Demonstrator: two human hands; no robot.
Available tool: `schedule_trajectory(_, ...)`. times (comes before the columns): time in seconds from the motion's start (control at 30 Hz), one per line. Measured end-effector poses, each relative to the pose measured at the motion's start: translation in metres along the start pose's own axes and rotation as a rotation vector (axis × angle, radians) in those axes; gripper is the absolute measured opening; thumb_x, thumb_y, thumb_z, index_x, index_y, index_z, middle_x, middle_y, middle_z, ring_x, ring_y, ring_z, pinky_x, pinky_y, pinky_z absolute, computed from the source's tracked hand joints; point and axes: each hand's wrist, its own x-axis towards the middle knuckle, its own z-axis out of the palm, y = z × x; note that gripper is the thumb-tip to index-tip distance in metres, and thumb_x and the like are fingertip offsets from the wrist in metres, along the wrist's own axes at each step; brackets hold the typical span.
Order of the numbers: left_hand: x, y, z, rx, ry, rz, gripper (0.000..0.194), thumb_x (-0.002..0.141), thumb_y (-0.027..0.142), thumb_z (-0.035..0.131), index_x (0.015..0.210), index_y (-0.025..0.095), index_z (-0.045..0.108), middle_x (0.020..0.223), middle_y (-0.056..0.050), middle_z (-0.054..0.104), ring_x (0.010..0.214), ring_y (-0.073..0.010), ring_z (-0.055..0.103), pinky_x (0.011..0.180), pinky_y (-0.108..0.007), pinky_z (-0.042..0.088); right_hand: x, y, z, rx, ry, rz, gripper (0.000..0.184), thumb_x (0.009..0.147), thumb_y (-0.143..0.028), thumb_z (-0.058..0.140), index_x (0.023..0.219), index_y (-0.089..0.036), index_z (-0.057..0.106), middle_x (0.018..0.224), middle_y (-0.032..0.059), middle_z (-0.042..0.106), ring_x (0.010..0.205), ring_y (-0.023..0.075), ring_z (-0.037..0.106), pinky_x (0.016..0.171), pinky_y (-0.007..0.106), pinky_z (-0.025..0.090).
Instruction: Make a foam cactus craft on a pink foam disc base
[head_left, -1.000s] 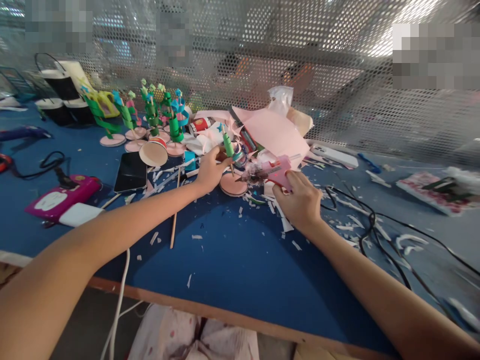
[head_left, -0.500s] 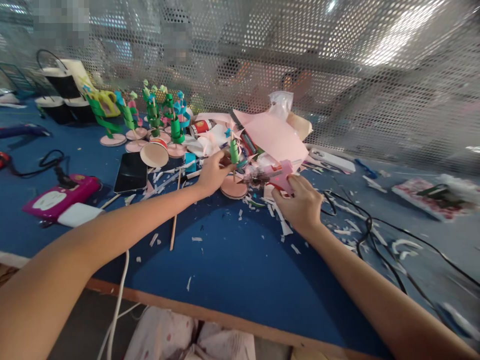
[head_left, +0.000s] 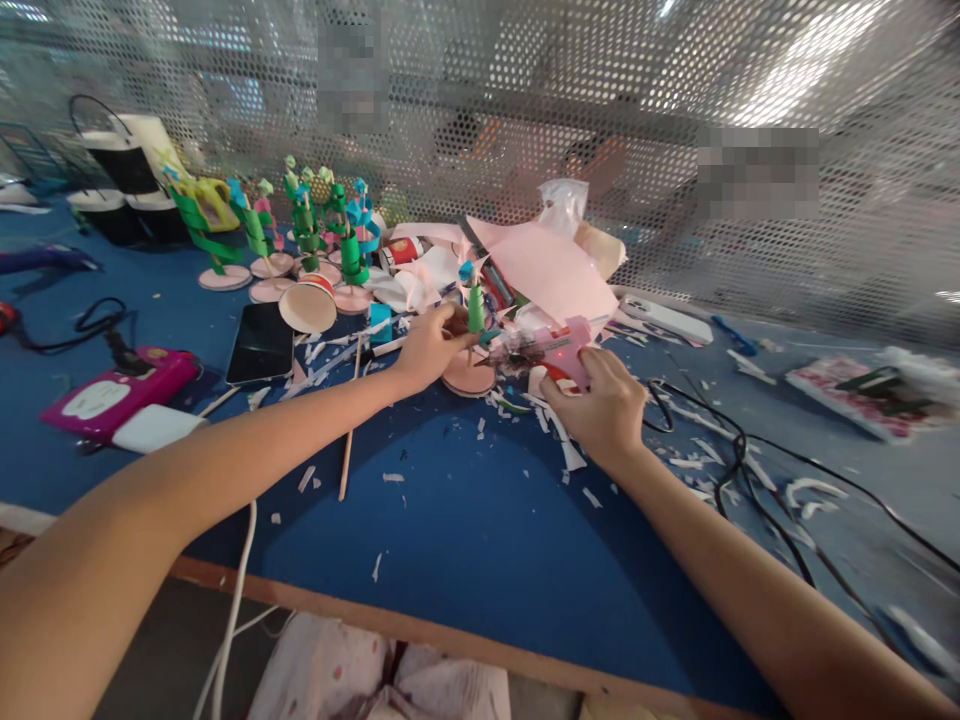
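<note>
My left hand [head_left: 431, 350] is closed on a small paper tree [head_left: 476, 308], a stick wrapped in green paper with a blue star at its top. The tree stands on a round pink base [head_left: 469, 377]. In my right hand [head_left: 602, 400] is a pink hot glue gun [head_left: 571, 350], its nozzle pointing left at the lower part of the tree. Whether the nozzle touches the paper I cannot tell. Behind my left hand, several finished-looking paper trees [head_left: 351, 255] stand on pink discs. A paper cup [head_left: 309, 305] lies on its side near them.
A black phone [head_left: 261, 343] and a magenta power strip [head_left: 124, 395] lie at left. Pink paper sheets [head_left: 540, 270] are piled against the perforated metal screen [head_left: 675, 180]. Black cables [head_left: 739, 450] run along the right; paper scraps litter the blue table [head_left: 450, 560].
The paper tree's top has turned and shifted slightly right in my left hand. My right hand keeps the glue gun almost in place beside it.
</note>
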Motion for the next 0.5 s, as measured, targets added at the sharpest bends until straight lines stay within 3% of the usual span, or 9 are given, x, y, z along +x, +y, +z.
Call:
schedule_trajectory(0.2,0.0003,-0.0009,0.0002,0.067,-0.024,0.062,0.016,0.073,0.026,0.071,0.079,0.016,0.060,0.072,-0.002,0.068,0.067,-0.0144,0.064,0.063,-0.026,0.053,0.0005,-0.0013,-0.0019,0.025,-0.049,0.004,0.013,0.072,-0.032,0.052,0.075,-0.019,0.053,0.067,0.0056,0.060,0.063,0.0194,0.056,0.056,0.029,0.043)
schedule_trajectory(0.5,-0.0007,0.0007,0.0004,0.058,-0.021,0.028,0.015,0.070,0.019,0.073,0.084,0.015,0.066,0.068,-0.001,0.069,0.067,-0.0145,0.065,0.065,-0.026,0.053,0.0008,0.0017,0.0000,-0.015,-0.020,-0.028,0.018,0.070,-0.034,0.059,0.079,-0.019,0.053,0.074,0.0062,0.062,0.067,0.0195,0.057,0.057,0.029,0.043)
